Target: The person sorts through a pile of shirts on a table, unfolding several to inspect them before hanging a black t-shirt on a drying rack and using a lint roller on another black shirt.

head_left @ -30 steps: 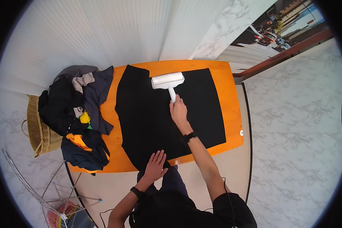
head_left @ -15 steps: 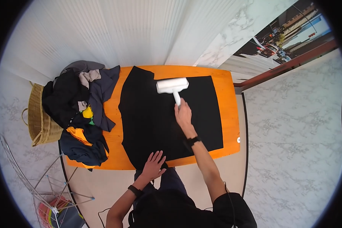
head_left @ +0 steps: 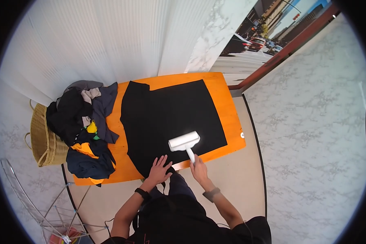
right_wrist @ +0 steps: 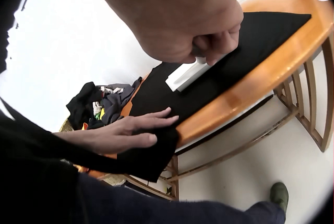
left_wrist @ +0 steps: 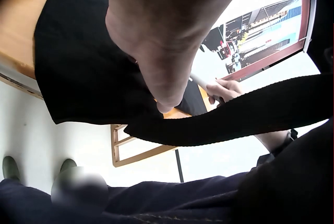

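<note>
A black T-shirt (head_left: 171, 110) lies spread flat over the orange wooden table (head_left: 227, 110). My right hand (head_left: 199, 168) grips the handle of a white lint roller (head_left: 184, 140), whose wide roller head is on the shirt near the table's front edge. In the right wrist view the curled fingers wrap that handle, and the roller (right_wrist: 185, 75) is partly hidden behind the hand. With fingers spread and straight, my left hand (head_left: 158, 171) rests on the shirt's near left part, which hangs over the front edge.
A heap of dark clothes (head_left: 71, 118) with orange and yellow pieces covers the table's left end, beside a wicker basket (head_left: 44, 138). At the lower left stands a metal-framed rack (head_left: 63, 219). A pale curtain (head_left: 110, 36) hangs behind the table.
My right hand has drawn the lint roller from the far part of the shirt back toward the body. The left hand stays on the shirt. The head view has shifted and tilted.
</note>
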Demonstrator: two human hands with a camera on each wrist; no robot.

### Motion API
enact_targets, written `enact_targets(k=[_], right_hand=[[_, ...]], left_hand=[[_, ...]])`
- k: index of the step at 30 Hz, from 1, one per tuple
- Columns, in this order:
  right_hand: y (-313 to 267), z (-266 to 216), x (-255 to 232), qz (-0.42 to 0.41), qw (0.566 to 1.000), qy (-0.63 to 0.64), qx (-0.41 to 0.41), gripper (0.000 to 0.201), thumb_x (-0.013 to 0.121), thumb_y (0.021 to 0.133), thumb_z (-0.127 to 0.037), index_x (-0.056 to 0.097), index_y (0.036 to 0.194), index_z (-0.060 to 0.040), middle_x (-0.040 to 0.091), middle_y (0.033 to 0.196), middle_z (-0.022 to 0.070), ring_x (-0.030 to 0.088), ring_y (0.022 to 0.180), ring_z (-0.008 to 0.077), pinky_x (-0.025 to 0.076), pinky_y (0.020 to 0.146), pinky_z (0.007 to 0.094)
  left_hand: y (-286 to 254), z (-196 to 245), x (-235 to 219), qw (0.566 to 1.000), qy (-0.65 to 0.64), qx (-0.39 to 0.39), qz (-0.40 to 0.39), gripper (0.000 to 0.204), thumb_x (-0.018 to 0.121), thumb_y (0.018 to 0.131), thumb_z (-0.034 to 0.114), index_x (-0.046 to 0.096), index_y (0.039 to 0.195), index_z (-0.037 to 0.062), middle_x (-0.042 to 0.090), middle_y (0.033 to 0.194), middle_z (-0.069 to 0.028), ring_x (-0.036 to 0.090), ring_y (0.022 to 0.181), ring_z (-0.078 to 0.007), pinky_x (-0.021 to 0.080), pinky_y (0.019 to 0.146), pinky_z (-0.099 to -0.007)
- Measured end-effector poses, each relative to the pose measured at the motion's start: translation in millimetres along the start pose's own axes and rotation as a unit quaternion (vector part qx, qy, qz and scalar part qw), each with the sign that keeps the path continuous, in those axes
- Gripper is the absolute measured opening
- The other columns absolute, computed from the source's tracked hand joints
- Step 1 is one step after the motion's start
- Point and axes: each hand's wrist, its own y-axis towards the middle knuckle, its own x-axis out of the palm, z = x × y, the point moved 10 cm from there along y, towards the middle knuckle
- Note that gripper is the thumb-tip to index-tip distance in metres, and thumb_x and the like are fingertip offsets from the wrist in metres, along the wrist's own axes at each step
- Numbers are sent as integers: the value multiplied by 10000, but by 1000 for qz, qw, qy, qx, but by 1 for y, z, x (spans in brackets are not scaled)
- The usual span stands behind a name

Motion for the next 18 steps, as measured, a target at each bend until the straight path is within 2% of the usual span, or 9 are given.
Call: enact_targets(k=[6, 10, 11, 15, 18], right_hand=[[-72, 16, -12, -29, 999, -1, 44, 425, 581, 917, -172, 460, 1288, -4, 603, 920, 270, 612, 780, 469, 509, 677, 535], [-88, 21, -21, -38, 998, 4, 59, 423, 589, 909, -161, 470, 1284, -4, 604, 913, 265, 616, 779, 464, 510, 674, 527], [-89, 21, -23, -38, 998, 9, 59, 425, 594, 906, -157, 476, 1285, -4, 607, 920, 266, 617, 780, 464, 512, 673, 522], [-65, 16, -31, -20, 996, 43, 82, 420, 597, 904, -148, 494, 1283, 1, 613, 942, 269, 618, 801, 459, 514, 692, 504], [-22, 3, -22, 0, 997, 42, 59, 418, 598, 906, -145, 504, 1278, 19, 616, 962, 273, 616, 823, 456, 515, 718, 490]], left_hand=[[1, 3, -2, 1000, 5, 5, -19, 632, 590, 859, 442, 492, 1407, 142, 293, 1533, -222, 283, 1423, -344, 163, 1177, -481], [7, 7, -4, 1000, -20, -6, 0, 724, 576, 865, 430, 402, 1426, 6, 281, 1535, -231, 246, 1439, -356, 154, 1187, -474], [9, 10, -6, 1000, -15, -1, 15, 753, 573, 868, 419, 373, 1424, -47, 285, 1530, -236, 247, 1437, -361, 153, 1189, -469], [23, 14, -4, 999, -10, -17, 29, 779, 578, 873, 397, 336, 1413, -111, 284, 1520, -264, 255, 1433, -370, 154, 1189, -467], [27, -3, -11, 994, 0, -103, 47, 793, 619, 865, 341, 301, 1414, -134, 265, 1512, -300, 248, 1428, -396, 159, 1190, -463]])
